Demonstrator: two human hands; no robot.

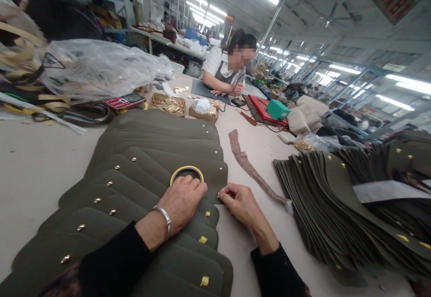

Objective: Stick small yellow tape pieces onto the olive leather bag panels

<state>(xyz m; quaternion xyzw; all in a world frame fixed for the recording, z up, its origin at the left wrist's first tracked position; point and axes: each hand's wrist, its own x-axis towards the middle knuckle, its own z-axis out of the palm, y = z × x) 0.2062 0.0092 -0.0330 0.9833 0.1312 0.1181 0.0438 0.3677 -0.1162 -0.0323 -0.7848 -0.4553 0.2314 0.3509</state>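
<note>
Overlapping dark olive panels lie fanned down the table, with small gold studs showing along both sides. My left hand, with a silver bangle at the wrist, rests over the panels, its fingers curled onto the near rim of a roll of yellow tape. Just to the right, my right hand pinches thumb and forefinger at a tiny gold stud by a panel's right edge. Small yellow tape pieces cover spots on the right edges of the nearer panels.
More olive panels are stacked at right. A brown textured strip lies between. Behind are boxes of gold hardware, a plastic bag, a red case and a green box. A co-worker leans over the far end.
</note>
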